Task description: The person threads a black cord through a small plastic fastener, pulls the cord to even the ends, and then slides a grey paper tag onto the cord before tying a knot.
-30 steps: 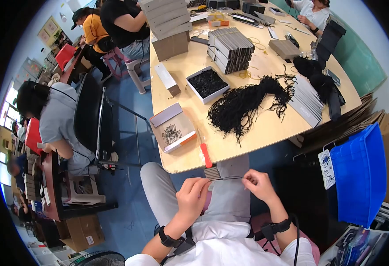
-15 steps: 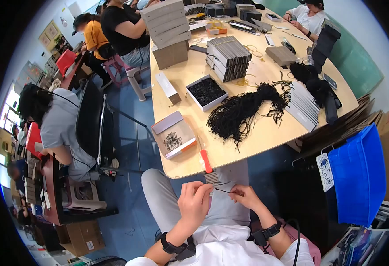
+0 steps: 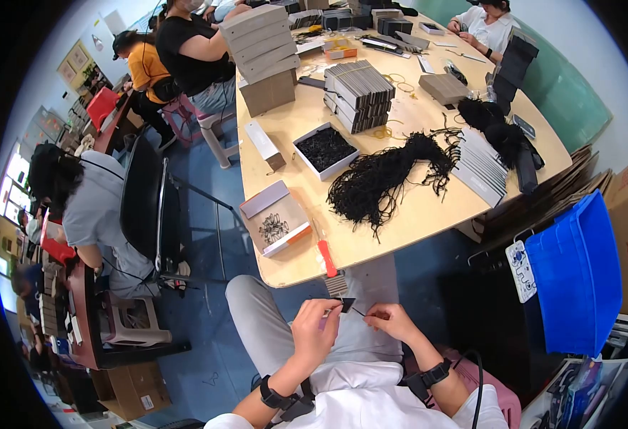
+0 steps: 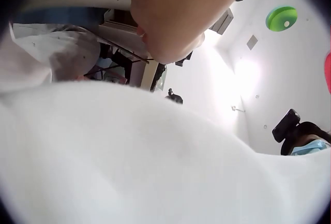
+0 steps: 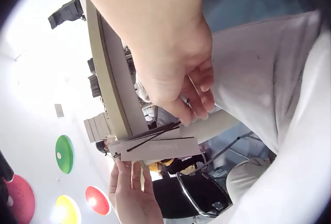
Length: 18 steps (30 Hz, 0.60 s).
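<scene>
Lower center of the frame: the right hand [image 3: 392, 322] is now lower and closer to the left hand [image 3: 315, 332] than a second ago. A dark strand [image 3: 358, 312], earlier stretched across the gap, now shows only as a short length by the right fingers. A flat, dark, pointed piece [image 3: 347, 305] appears at the left fingertips, where only thin lines showed before.

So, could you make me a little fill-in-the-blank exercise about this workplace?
The big plastic crate is coloured ____.
The tall stack of boxes stands near the table's ____ edge.
The right hand pinches a thin cord coloured ____.
The tiny metal loops lie inside an open cardboard ____.

Missing words: blue; left; black; box.
</scene>
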Available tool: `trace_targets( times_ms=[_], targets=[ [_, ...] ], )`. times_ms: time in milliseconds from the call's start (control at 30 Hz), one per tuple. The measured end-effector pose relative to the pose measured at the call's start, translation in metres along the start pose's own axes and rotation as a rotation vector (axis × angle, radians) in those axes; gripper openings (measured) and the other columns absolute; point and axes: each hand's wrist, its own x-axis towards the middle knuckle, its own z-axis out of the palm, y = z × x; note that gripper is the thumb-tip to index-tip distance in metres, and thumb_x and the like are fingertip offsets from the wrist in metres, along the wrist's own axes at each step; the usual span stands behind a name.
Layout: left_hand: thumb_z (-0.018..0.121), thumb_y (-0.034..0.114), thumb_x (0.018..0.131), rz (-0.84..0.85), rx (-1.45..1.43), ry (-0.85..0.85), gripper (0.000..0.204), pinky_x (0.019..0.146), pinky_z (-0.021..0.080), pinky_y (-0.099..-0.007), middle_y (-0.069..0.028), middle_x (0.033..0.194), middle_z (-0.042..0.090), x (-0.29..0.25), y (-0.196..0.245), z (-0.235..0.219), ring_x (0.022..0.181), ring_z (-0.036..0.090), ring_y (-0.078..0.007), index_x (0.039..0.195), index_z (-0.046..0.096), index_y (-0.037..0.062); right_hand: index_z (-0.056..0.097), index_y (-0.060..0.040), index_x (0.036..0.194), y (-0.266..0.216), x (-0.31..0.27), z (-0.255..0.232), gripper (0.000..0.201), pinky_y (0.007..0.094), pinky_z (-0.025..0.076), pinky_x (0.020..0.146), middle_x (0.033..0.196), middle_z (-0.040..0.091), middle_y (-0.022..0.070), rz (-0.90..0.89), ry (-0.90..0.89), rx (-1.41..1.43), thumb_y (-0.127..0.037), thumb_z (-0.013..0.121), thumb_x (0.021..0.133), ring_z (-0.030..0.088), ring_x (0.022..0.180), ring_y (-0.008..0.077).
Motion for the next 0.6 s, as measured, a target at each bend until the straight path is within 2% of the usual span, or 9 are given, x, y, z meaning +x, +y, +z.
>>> trace_targets(
  times_ms=[100, 333, 433, 500, 533, 600],
  targets=[
    [0.069, 0.0, 0.076, -0.018, -0.007, 0.009, 0.011, 0.064, 0.049, -0.0321, -0.0096, 0.082, 0.064, 0.001, 0.002, 0.002, 0.074, 0.06, -0.0247, 0.085, 0.064, 0.0023, 0.065, 0.0013, 0.087, 0.002, 0.0, 0.0, 0.012, 0.0233, 0.047, 0.057, 0.073, 0.065, 0.004, -0.013, -0.002, -0.009, -0.01, 0.066, 0.083, 0.059, 0.061, 0.0096],
    [0.067, -0.001, 0.077, -0.027, -0.041, -0.003, 0.009, 0.064, 0.049, -0.032, -0.0097, 0.081, 0.063, 0.001, 0.003, 0.003, 0.073, 0.06, -0.0244, 0.083, 0.061, 0.0004, 0.067, 0.0007, 0.088, -0.009, -0.006, -0.001, 0.012, 0.0228, 0.047, 0.057, 0.07, 0.065, 0.0043, -0.023, 0.001, -0.055, -0.01, 0.067, 0.083, 0.061, 0.063, 0.0093],
    [0.062, -0.004, 0.081, -0.045, -0.047, -0.046, 0.005, 0.066, 0.05, -0.0276, -0.0111, 0.083, 0.061, -0.001, 0.001, -0.002, 0.074, 0.059, -0.0199, 0.084, 0.059, -0.0028, 0.068, 0.0011, 0.089, -0.029, -0.016, -0.004, 0.011, 0.0239, 0.05, 0.06, 0.071, 0.066, 0.0064, -0.04, 0.029, -0.035, -0.008, 0.064, 0.084, 0.063, 0.065, 0.011],
    [0.058, -0.001, 0.086, -0.181, -0.181, -0.165, 0.003, 0.074, 0.049, -0.0254, -0.01, 0.092, 0.06, -0.007, -0.002, -0.007, 0.084, 0.06, -0.0161, 0.089, 0.056, -0.0028, 0.067, 0.0023, 0.089, -0.047, -0.023, -0.007, 0.01, 0.0248, 0.052, 0.064, 0.076, 0.067, 0.0089, -0.137, 0.035, -0.072, -0.005, 0.061, 0.086, 0.066, 0.071, 0.0136],
    [0.058, -0.001, 0.086, -0.183, -0.179, -0.164, 0.003, 0.074, 0.049, -0.0254, -0.01, 0.092, 0.06, -0.01, -0.003, -0.007, 0.084, 0.06, -0.0161, 0.089, 0.056, -0.0028, 0.067, 0.0023, 0.089, -0.061, -0.028, -0.007, 0.01, 0.0248, 0.052, 0.064, 0.076, 0.067, 0.0089, -0.136, 0.033, -0.071, -0.005, 0.061, 0.086, 0.066, 0.071, 0.0136],
    [0.06, 0.005, 0.087, -0.281, -0.61, -0.118, 0.007, 0.065, 0.045, -0.0256, -0.0103, 0.094, 0.063, -0.014, -0.005, -0.007, 0.077, 0.058, -0.0138, 0.091, 0.057, 0.0002, 0.067, 0.0008, 0.089, -0.092, -0.039, -0.004, 0.008, 0.0267, 0.052, 0.062, 0.081, 0.066, 0.0086, -0.272, 0.044, -0.19, -0.004, 0.063, 0.084, 0.066, 0.072, 0.0163]
  ],
)
